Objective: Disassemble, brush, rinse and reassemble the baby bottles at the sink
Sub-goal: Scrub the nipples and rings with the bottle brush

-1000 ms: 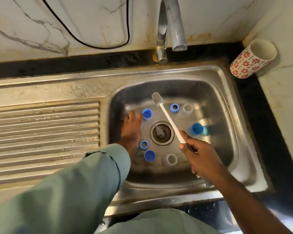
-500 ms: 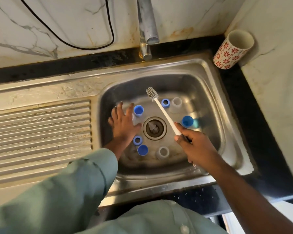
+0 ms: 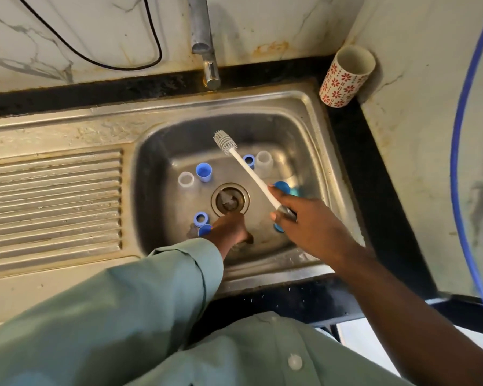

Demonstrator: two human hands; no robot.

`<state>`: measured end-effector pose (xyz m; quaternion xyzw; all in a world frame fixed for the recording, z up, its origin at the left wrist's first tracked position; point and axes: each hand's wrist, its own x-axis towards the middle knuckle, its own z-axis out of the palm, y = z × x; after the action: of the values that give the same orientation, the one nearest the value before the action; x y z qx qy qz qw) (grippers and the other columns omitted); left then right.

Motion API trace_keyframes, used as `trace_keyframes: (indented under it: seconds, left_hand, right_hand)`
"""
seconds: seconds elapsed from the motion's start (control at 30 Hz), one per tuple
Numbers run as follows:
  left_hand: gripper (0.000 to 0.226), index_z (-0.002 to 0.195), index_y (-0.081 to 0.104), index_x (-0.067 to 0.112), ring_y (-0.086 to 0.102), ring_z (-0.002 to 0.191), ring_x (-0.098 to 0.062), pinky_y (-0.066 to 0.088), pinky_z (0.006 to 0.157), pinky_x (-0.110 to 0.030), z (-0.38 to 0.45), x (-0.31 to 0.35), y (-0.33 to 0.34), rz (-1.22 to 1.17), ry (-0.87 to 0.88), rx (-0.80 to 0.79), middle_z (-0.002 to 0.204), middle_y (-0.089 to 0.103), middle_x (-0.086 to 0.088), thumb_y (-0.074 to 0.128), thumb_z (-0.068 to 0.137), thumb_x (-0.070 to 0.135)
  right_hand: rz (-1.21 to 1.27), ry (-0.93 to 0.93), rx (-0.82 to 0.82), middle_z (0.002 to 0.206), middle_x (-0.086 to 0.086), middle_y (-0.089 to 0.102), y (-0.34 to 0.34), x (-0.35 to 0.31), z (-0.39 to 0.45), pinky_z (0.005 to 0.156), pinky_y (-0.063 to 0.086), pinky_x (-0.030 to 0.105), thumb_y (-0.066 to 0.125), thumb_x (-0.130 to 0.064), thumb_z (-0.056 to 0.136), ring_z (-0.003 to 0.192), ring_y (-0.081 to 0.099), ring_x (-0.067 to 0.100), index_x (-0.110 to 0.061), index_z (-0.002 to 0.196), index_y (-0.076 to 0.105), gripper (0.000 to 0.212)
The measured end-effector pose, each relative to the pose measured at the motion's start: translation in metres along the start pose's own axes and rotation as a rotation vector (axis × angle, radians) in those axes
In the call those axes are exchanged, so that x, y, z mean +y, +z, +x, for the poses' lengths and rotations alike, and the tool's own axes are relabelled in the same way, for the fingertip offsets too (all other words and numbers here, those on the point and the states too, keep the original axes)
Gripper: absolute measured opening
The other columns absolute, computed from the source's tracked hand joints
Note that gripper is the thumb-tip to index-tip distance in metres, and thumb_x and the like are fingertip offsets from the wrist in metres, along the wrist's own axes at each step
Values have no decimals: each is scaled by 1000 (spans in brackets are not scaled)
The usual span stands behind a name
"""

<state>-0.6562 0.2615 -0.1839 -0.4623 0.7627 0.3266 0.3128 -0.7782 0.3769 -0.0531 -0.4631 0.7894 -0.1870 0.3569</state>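
Note:
Loose bottle parts stand in the steel sink (image 3: 262,103) around the drain (image 3: 230,200): a clear piece (image 3: 186,179), a blue cap (image 3: 204,171), a blue ring (image 3: 248,160), a clear bottle body (image 3: 264,160), a blue piece (image 3: 283,187), and a blue ring (image 3: 200,218) with a blue cap (image 3: 205,229). My right hand (image 3: 304,227) grips the handle of the white bottle brush (image 3: 246,168), bristles raised toward the back. My left hand (image 3: 229,228) reaches down just in front of the drain, its fingers hidden. Another blue part (image 3: 278,227) peeks from under my right hand.
The faucet (image 3: 202,37) rises behind the basin, with no water running. A ribbed drainboard (image 3: 53,204) lies to the left. A flower-patterned cup (image 3: 346,76) stands in the back right corner. A blue hose (image 3: 463,162) hangs at right, and a black cable (image 3: 95,51) on the wall.
My left hand has moved from the basin's left side to the front of the drain, uncovering a clear piece beside the blue cap and covering another. The right hand keeps hold of the brush.

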Motion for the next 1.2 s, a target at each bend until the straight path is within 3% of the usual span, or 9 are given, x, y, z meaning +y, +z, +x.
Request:
trace_keyframes:
  seconds: [0.1,0.17,0.27,0.37,0.47,0.57,0.73,0.87,1.2]
  left_hand:
    - [36,112,65,8,66,86,-27,57,69,-34,-12,-7,-13,-282,-19,11,99,67,-10,75,82,25]
    - [27,105,64,11,63,79,-27,59,75,-42,-32,-18,-34,-816,-57,53,91,63,-11,76,81,16]
    - [32,114,62,12,65,89,-29,58,84,-52,-64,-53,-63,-1671,-4,-1,104,64,-14,72,84,12]
    - [31,121,59,11,65,98,-28,58,82,-50,-82,-91,-84,-2056,147,101,107,66,-13,60,90,16]
    - [31,122,56,10,64,101,-28,59,82,-45,-102,-110,-99,-2171,171,245,110,65,-13,60,91,17]
    - [10,100,59,14,64,94,-26,51,99,-45,-119,-118,-107,-2218,121,335,99,65,-10,63,91,17]
    - [20,106,61,16,63,89,-18,52,78,-29,-131,-127,-105,-2174,107,303,101,63,-7,69,88,23]
    - [60,136,48,16,68,92,-24,57,58,-28,-136,-129,-100,-2213,128,399,122,63,-15,75,83,18]
    - [61,135,47,19,64,105,-35,59,62,-36,-154,-105,-95,-2241,117,521,128,57,-18,76,82,18]
  right_hand:
    - [-92,-51,-2,82,-9,53,-11,0,-10,80,54,36,55,-40,95,79,57,13,-48,144,34,54]
    - [-171,-68,7,81,-7,52,-20,2,-14,76,52,36,57,-40,94,75,55,15,-42,145,37,55]
    - [-293,-118,26,85,-4,60,-32,7,-24,74,54,37,59,-41,93,75,59,16,-41,142,41,52]
    - [-440,-326,137,89,-10,67,-40,4,-34,62,55,29,62,-42,88,65,56,4,-39,138,50,51]
    - [-613,-553,227,91,-11,64,-43,5,-32,46,53,30,61,-41,90,59,59,8,-28,125,64,37]
    - [-583,-587,254,95,-13,55,-42,-3,-33,48,53,37,43,-46,96,68,63,14,-28,129,60,41]
    - [-708,-703,421,83,-1,63,-36,-19,-48,42,49,35,62,-22,92,62,57,20,-20,120,69,29]
    - [-774,-754,524,87,2,68,-36,-17,-51,49,48,27,66,-18,90,65,59,19,-15,116,72,27]
    - [-737,-863,695,92,9,73,-61,-2,-57,56,56,38,52,-25,92,70,65,29,-5,107,74,33]
